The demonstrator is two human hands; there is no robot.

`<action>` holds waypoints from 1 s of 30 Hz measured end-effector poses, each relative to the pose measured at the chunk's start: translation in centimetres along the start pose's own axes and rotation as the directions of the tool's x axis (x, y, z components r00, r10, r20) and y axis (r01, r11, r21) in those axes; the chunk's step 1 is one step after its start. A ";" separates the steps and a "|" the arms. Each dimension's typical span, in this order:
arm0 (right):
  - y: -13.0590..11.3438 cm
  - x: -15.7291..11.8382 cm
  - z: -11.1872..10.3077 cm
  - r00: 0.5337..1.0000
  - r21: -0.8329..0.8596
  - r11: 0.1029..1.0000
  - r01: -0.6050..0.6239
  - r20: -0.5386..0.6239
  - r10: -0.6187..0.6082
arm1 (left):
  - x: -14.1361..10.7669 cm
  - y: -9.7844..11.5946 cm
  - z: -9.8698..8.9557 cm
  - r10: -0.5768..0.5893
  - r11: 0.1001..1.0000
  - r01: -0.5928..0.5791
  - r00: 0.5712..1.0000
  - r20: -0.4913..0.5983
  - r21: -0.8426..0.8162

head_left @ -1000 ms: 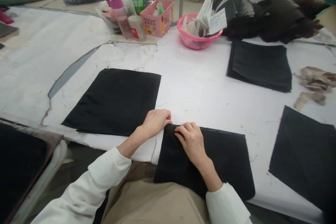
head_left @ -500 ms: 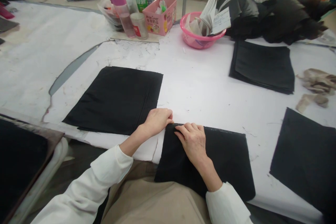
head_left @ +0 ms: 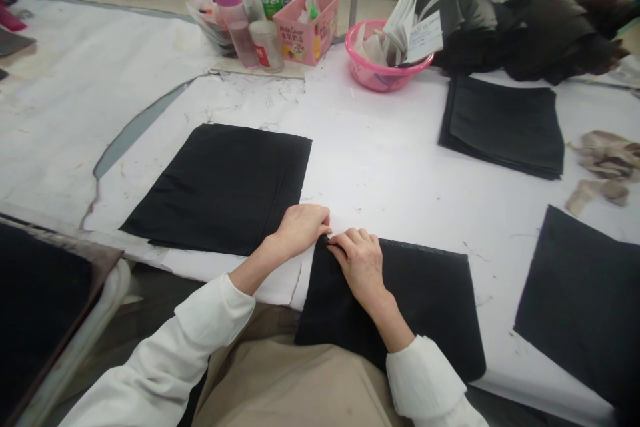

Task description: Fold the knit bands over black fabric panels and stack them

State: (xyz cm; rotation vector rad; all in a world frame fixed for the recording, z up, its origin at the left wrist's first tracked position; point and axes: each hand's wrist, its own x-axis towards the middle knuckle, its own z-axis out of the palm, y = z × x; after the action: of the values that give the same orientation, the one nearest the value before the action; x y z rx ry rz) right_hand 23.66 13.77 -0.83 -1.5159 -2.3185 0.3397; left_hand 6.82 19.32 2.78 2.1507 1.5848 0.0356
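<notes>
A black fabric piece lies over the table's near edge in front of me, its near part hanging toward my lap. My left hand pinches its far left corner between thumb and fingers. Just to the right, my right hand is closed on the same far edge, thumb and fingertips together, close to the left fingertips. A small fold of the cloth shows between the two hands. Left of them lies a stack of black fabric pieces, which my left wrist partly overlaps.
More black fabric lies right and in a back-right stack, near beige strips. Behind stand a pink basin with papers, a pink box, a jar and bottles. A dark-topped surface is at left.
My right hand has slid left along the cloth's far edge, closer to my left hand, and its fingers have drawn together. My left hand stays at the corner.
</notes>
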 end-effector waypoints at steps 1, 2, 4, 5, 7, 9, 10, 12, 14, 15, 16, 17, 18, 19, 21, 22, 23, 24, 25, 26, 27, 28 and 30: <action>0.0 -0.1 0.0 1.000 0.007 1.000 -0.002 0.002 0.002 | 0.0 0.0 0.0 -0.002 1.000 0.002 1.000 0.001 -0.003; 0.1 -0.2 0.0 1.000 0.014 1.000 -0.003 0.004 0.003 | 0.0 0.1 0.0 -0.003 1.000 0.003 1.000 0.002 -0.005; 0.1 -0.4 0.0 1.000 0.034 0.999 -0.002 0.001 0.002 | 0.1 0.1 0.0 -0.006 1.000 0.006 1.000 0.004 -0.012; 0.1 -0.5 0.0 1.000 0.044 0.999 -0.003 -0.005 0.004 | 0.1 0.1 -0.1 -0.006 1.000 0.006 1.000 0.005 -0.017; 0.2 -0.6 0.1 1.000 0.062 0.998 -0.009 -0.016 0.010 | 0.0 -0.1 -0.1 -0.005 1.000 0.005 1.000 0.008 -0.026; 0.2 -0.7 0.1 1.000 0.074 0.997 -0.016 -0.021 0.017 | -0.2 -0.4 -0.2 0.008 0.999 -0.007 1.000 0.008 -0.045; 0.2 -0.8 0.2 1.000 0.079 0.997 -0.018 -0.019 0.019 | -0.4 -0.6 -0.3 0.015 0.998 -0.015 1.000 0.006 -0.060; 0.3 -0.8 0.3 1.000 0.087 0.996 -0.016 -0.021 0.018 | -0.8 -1.0 -0.5 0.028 0.995 -0.028 1.000 0.007 -0.093; 0.3 -0.8 0.4 1.000 0.091 0.996 -0.014 -0.026 0.017 | -1.2 -1.4 -0.7 0.033 0.991 -0.030 0.999 0.019 -0.128; 0.4 -0.8 0.4 0.999 0.092 0.996 -0.013 -0.030 0.016 | -1.4 -1.5 -0.8 0.034 0.989 -0.029 0.999 0.032 -0.145; 0.4 -0.9 0.4 0.999 0.092 0.996 -0.012 -0.034 0.015 | -1.5 -1.6 -0.8 0.035 0.986 -0.027 0.998 0.046 -0.165; 0.4 -0.9 0.4 0.999 0.092 0.996 -0.011 -0.036 0.015 | -1.5 -1.7 -0.8 0.037 0.982 -0.025 0.998 0.058 -0.187; 0.4 -0.9 0.5 0.999 0.093 0.996 -0.011 -0.039 0.014 | -1.6 -1.7 -0.8 0.037 0.978 -0.022 0.997 0.068 -0.209; 0.5 -0.9 0.5 0.999 0.094 0.995 -0.009 -0.042 0.013 | -1.5 -1.7 -0.7 0.038 0.973 -0.020 0.996 0.075 -0.228; 0.5 -0.9 0.4 0.999 0.102 0.995 -0.006 -0.047 0.011 | -1.5 -1.7 -0.4 0.036 0.968 -0.015 0.996 0.079 -0.252; 0.5 -0.9 0.4 0.999 0.106 0.994 -0.005 -0.049 0.010 | -1.4 -1.6 -0.3 0.035 0.966 -0.014 0.996 0.078 -0.258; 0.5 -0.9 0.4 0.999 0.111 0.994 -0.002 -0.051 0.008 | -1.4 -1.6 -0.2 0.035 0.965 -0.013 0.996 0.077 -0.263; 0.5 -0.9 0.4 0.999 0.114 0.994 -0.001 -0.052 0.007 | -1.4 -1.7 -0.1 0.035 0.963 -0.013 0.996 0.076 -0.269; 0.5 -0.9 0.4 0.999 0.115 0.993 0.001 -0.054 0.005 | -1.3 -1.7 0.0 0.033 0.961 -0.011 0.997 0.076 -0.275; 0.5 -0.9 0.4 0.998 0.116 0.993 0.003 -0.055 0.003 | -1.4 -1.7 0.1 0.031 0.960 -0.009 0.997 0.074 -0.281; 0.5 -0.9 0.3 0.998 0.117 0.993 0.005 -0.058 0.001 | -1.4 -1.7 0.1 0.027 0.958 -0.006 0.997 0.071 -0.286; 0.4 -0.9 0.3 0.998 0.117 0.993 0.008 -0.062 -0.001 | -1.4 -1.7 0.1 0.024 0.957 -0.003 0.997 0.068 -0.290; 0.4 -0.8 0.3 0.998 0.120 0.993 0.013 -0.069 -0.005 | -1.4 -1.8 0.2 0.014 0.955 0.005 0.998 0.063 -0.296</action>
State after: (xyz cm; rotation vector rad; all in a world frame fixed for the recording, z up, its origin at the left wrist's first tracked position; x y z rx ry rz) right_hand 24.18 13.15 -1.38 -1.4364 -2.2102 0.4111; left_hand 4.80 18.37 2.32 1.9041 1.4365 0.1915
